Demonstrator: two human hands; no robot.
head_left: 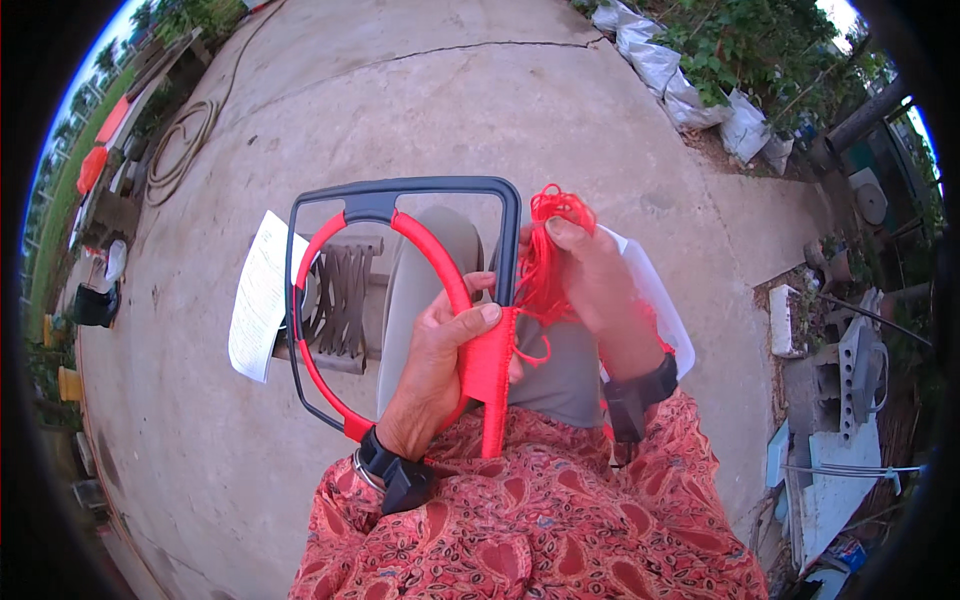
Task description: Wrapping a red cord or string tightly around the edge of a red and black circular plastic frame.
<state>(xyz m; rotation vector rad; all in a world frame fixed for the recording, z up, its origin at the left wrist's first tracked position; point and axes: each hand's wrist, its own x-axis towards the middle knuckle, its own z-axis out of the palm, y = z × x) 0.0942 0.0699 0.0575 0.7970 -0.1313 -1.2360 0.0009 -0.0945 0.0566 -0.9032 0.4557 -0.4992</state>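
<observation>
A dark rectangular frame [430, 184] with a ring inside it rests tilted over my lap. Red cord [425, 240] is wound closely around much of the ring and along the frame's near right part. My left hand [440, 335] grips the wrapped section where ring and frame meet, thumb on top. To the right of the frame, my right hand [590, 265] is closed on a loose bundle of red cord [545, 265]. A loose strand hangs between the bundle and the wrapped edge. Some fingertips of my right hand are hidden behind the cord.
A printed white sheet [262, 300] lies left of my knees, beside a low stool with woven straps [340, 300]. A white plastic container [655, 290] is behind my right wrist. A coiled hose [182, 150] lies far left; white sacks [655, 65] and concrete blocks [855, 370] line the right.
</observation>
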